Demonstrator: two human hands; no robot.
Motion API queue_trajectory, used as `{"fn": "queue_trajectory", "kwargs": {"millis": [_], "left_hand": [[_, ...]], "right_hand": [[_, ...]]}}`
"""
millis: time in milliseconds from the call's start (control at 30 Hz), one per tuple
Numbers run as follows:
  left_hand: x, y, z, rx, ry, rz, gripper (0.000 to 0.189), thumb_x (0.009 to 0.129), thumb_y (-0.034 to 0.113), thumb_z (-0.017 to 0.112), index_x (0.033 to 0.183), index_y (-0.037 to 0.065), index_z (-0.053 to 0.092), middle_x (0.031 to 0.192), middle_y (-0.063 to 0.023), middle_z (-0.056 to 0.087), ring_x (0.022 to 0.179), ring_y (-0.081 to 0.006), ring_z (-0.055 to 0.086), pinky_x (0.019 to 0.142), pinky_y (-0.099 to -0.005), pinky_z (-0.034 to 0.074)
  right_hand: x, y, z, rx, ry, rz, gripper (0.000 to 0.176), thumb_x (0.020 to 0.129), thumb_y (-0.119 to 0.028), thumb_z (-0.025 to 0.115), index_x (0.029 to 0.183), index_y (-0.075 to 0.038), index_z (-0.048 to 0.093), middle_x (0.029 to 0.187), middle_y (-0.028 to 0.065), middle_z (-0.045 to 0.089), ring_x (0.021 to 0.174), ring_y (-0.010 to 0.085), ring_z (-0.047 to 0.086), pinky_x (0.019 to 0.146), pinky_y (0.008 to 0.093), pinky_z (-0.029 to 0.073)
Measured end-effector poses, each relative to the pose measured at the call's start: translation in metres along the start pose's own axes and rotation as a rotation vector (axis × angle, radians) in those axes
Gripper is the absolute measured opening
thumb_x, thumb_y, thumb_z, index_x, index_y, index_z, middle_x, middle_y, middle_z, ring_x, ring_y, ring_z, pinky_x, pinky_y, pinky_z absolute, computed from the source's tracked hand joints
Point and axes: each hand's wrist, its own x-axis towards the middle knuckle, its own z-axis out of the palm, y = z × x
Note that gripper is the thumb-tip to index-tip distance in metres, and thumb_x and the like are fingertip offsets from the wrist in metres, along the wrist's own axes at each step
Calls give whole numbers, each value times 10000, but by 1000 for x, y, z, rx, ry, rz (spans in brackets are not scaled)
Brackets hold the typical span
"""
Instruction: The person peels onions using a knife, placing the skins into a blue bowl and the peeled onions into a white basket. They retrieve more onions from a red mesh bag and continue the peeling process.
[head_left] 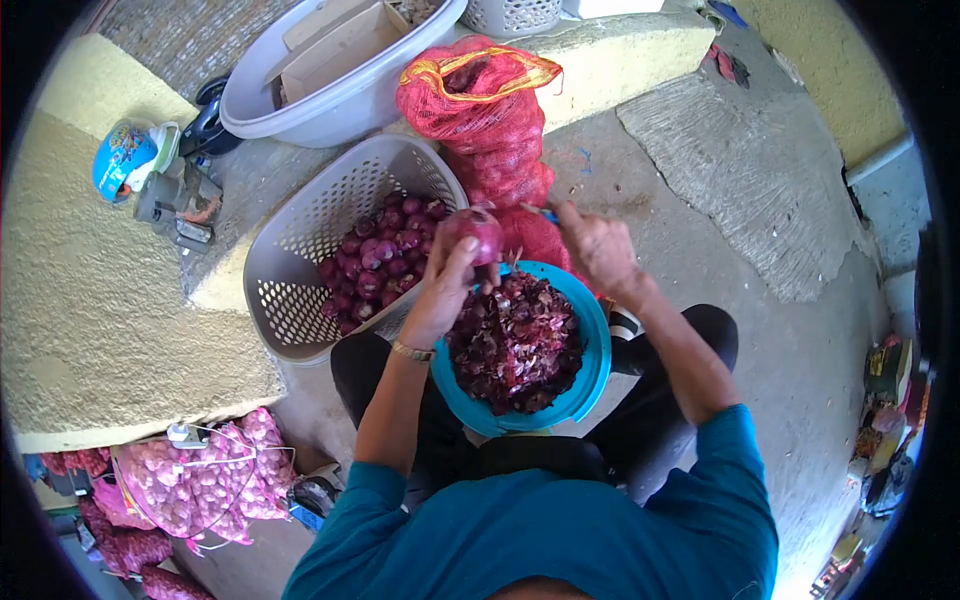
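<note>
My left hand (445, 288) is closed around a red onion (474, 234), held up over the near edge of the laundry basket and the blue basin. Just to the right, my right hand (602, 252) grips a small knife (547, 214) with a bit of blue showing; its blade is blurred and points toward the onion, apart from it. Below both hands, between my knees, stands the round blue basin (598, 350), heaped with dry onion skins (515, 345). At the left, the grey perforated basket (290, 235) holds many red onions (385, 250).
A red mesh sack (490, 135) with its mouth open stands beyond the basin. Behind the basket, a large pale tub (330, 115) holds cardboard on a ledge. Pink net bags of garlic (190, 485) lie at lower left. A blue helmet-like object (122, 160) rests on the left ledge.
</note>
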Motion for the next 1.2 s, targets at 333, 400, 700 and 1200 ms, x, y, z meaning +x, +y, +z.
{"fn": "queue_trajectory", "kwargs": {"millis": [333, 400, 700, 1200], "left_hand": [[4, 3, -3, 138, -150, -12, 501, 973, 216, 604, 1376, 73, 343, 1050, -52, 558, 837, -117, 599, 693, -274, 517], [9, -8, -6, 221, -161, 28, 524, 963, 201, 621, 1379, 71, 331, 1170, -60, 503, 1036, -115, 546, 801, -278, 520], [18, -28, 5, 230, -16, 113, 499, 949, 206, 646, 1331, 83, 348, 1146, -57, 492, 1002, -114, 544, 701, -277, 540], [24, 0, -13, -235, -70, 80, 493, 990, 256, 554, 1423, 135, 352, 1223, -82, 574, 1011, -261, 654, 832, -357, 542]], "right_hand": [[7, -30, -24, 652, 122, 52, 358, 906, -263, 695, 1132, -8, 586, 838, 165, 635, 763, 319, 640, 666, 420, 481], [13, -33, -12, 906, 162, -9, 284, 877, -201, 742, 1030, 16, 642, 821, 112, 615, 764, 185, 603, 691, 354, 474], [13, -40, -4, 833, 288, -1, 133, 851, -52, 718, 917, 25, 631, 787, 129, 587, 691, 255, 574, 668, 343, 466], [-11, -25, -41, 738, -400, 77, 358, 944, -327, 656, 1076, 6, 645, 784, 80, 658, 703, 112, 623, 666, 309, 503]]}}
